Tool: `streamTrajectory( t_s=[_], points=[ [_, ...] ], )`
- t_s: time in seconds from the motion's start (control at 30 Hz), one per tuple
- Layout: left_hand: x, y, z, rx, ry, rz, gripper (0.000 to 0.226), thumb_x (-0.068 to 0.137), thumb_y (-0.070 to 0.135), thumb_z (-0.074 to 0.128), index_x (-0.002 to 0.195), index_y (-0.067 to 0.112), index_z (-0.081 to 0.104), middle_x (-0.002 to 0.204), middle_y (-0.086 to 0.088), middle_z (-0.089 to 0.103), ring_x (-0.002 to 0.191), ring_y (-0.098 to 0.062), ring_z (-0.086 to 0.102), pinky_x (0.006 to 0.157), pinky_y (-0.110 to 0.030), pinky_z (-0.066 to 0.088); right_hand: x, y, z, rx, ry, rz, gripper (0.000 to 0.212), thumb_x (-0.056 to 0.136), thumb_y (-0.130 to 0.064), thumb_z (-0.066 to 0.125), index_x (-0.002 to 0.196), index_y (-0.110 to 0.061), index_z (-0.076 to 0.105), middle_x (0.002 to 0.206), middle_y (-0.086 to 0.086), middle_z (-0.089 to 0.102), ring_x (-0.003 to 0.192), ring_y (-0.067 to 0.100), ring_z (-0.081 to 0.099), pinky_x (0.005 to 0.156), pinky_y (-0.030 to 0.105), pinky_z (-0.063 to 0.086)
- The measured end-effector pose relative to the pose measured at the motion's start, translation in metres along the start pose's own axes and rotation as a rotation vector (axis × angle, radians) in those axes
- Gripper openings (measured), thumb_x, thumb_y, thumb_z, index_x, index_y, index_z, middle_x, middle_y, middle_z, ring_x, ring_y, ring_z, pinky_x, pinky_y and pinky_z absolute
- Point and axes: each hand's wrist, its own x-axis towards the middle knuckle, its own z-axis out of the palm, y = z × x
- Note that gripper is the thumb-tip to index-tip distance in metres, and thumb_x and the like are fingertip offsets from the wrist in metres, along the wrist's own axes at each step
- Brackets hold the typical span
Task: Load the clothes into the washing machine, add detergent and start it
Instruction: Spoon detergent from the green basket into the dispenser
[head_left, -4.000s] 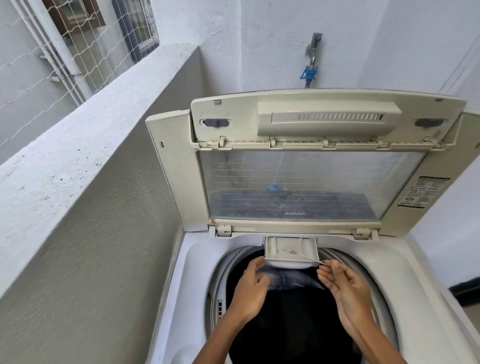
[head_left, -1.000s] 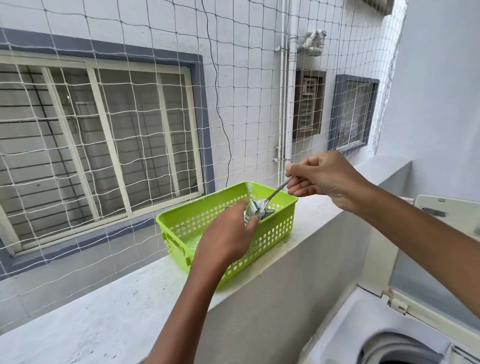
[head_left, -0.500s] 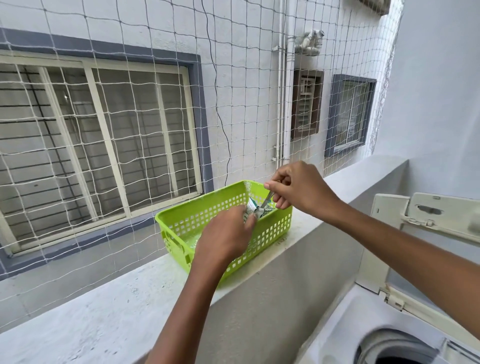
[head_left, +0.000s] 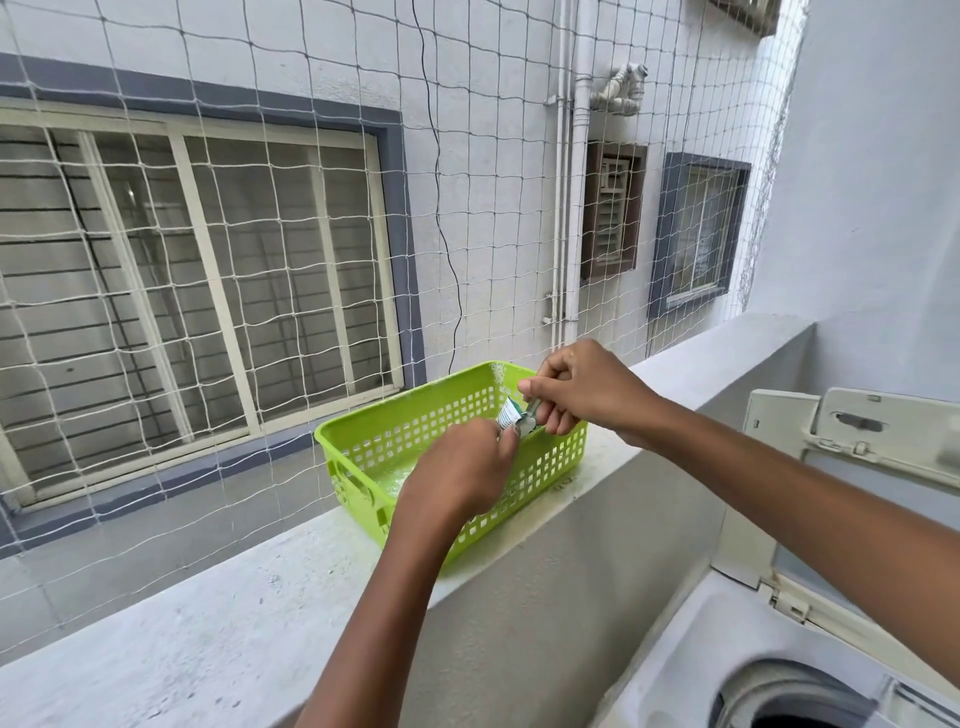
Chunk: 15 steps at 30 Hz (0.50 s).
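Observation:
A lime-green plastic basket (head_left: 363, 447) stands on the concrete ledge (head_left: 218, 618). Over it my left hand (head_left: 462, 475) pinches a small white-and-teal detergent packet (head_left: 511, 413). My right hand (head_left: 576, 389) is closed on a thin metal spoon (head_left: 531, 410) whose tip is down at the packet's mouth; most of the spoon is hidden by my fingers. The white top-loading washing machine (head_left: 675, 670) sits at the lower right, lid (head_left: 883, 436) raised, with only the drum's rim showing.
White safety netting (head_left: 311, 234) runs along the ledge's far side. Beyond it are a neighbouring wall, barred windows and drain pipes (head_left: 571, 208). A white wall (head_left: 872, 182) rises at the right, behind the machine.
My view swung from the machine's drum to the ledge. In the last second my right hand came down from above the basket, bringing the spoon to the packet in my left hand.

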Motion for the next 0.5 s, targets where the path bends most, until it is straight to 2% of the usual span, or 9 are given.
streamTrajectory(
  t_s=[0.1,0.17,0.3,0.37,0.5],
  points=[
    [0.000,0.000,0.000,-0.006,-0.002,0.007,0.043,0.102,0.035,0.030,0.064,0.017,0.036,0.091,-0.021,0.062,0.087,-0.037,0.058,0.063,-0.035,0.031,-0.001,0.002,-0.002,0.129,0.010,0.059,0.021,0.090,-0.013,0.063,0.073,-0.001,0.063,0.054,0.010,0.064,0.042,0.015,0.059,0.042,0.020,0.048],
    [0.001,-0.001,0.000,-0.007,0.001,0.015,0.043,0.102,0.035,0.030,0.064,0.017,0.036,0.089,-0.022,0.061,0.080,-0.036,0.055,0.063,-0.035,0.032,-0.002,0.004,-0.006,0.226,0.037,0.103,0.021,0.090,-0.013,0.062,0.074,0.000,0.063,0.056,0.011,0.064,0.041,0.014,0.059,0.042,0.020,0.049],
    [0.002,-0.003,0.002,0.000,0.009,0.027,0.041,0.102,0.036,0.030,0.068,0.015,0.041,0.072,-0.011,0.050,0.072,-0.030,0.048,0.061,-0.034,0.031,-0.006,0.007,-0.013,0.353,0.142,0.147,0.019,0.089,-0.014,0.063,0.077,0.001,0.063,0.059,0.014,0.063,0.042,0.013,0.060,0.042,0.019,0.049],
    [0.002,-0.004,0.003,0.007,0.019,0.031,0.040,0.102,0.037,0.029,0.074,0.012,0.045,0.075,-0.011,0.052,0.077,-0.031,0.052,0.063,-0.035,0.033,-0.009,0.008,-0.017,0.393,0.205,0.149,0.018,0.089,-0.013,0.063,0.077,0.002,0.063,0.058,0.013,0.062,0.041,0.013,0.059,0.042,0.018,0.050],
    [0.003,-0.005,0.005,0.020,0.037,0.031,0.039,0.101,0.039,0.028,0.085,0.012,0.050,0.096,-0.019,0.062,0.091,-0.035,0.058,0.071,-0.037,0.040,-0.017,0.007,-0.025,0.480,0.282,0.159,0.018,0.089,-0.010,0.063,0.073,0.000,0.061,0.049,0.007,0.062,0.039,0.012,0.058,0.042,0.017,0.050]
  ],
)
